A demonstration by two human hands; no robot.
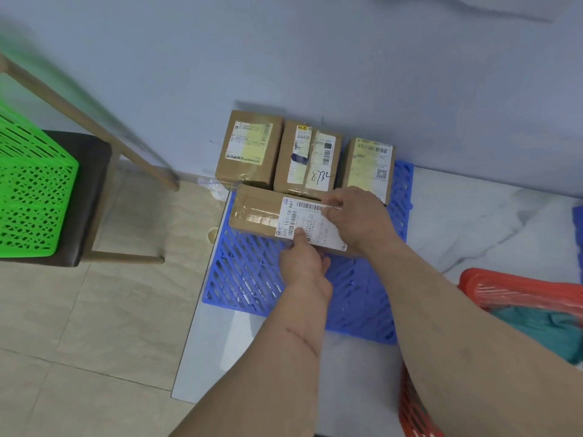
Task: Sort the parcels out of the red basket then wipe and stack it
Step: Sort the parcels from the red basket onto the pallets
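Both hands hold one brown cardboard parcel [268, 212] lying flat on a blue plastic grid pallet [252, 272]. Left hand [303, 260] pinches the near long edge of the parcel, thumb pressed on the white shipping label, remaining fingers curled under the edge. Right hand [356, 216] lies over the parcel's right end, its fingers curled onto the label's far edge; whether they wrap around the box end cannot be told. That parcel sits across the pallet's far half, its long side parallel to the wall. Just behind it, along the pallet's far edge against the pale wall, three more parcels stand in a row: a left one with a yellow-tinted label [249, 149], a middle one marked with handwritten digits [307, 159], and a right one [369, 165]. At the lower right, beside the right forearm, is the red basket [517, 288], with teal fabric [542, 329] inside. Far left, a green lattice basket [31, 197] rests on a dark-seated wooden chair [91, 171].
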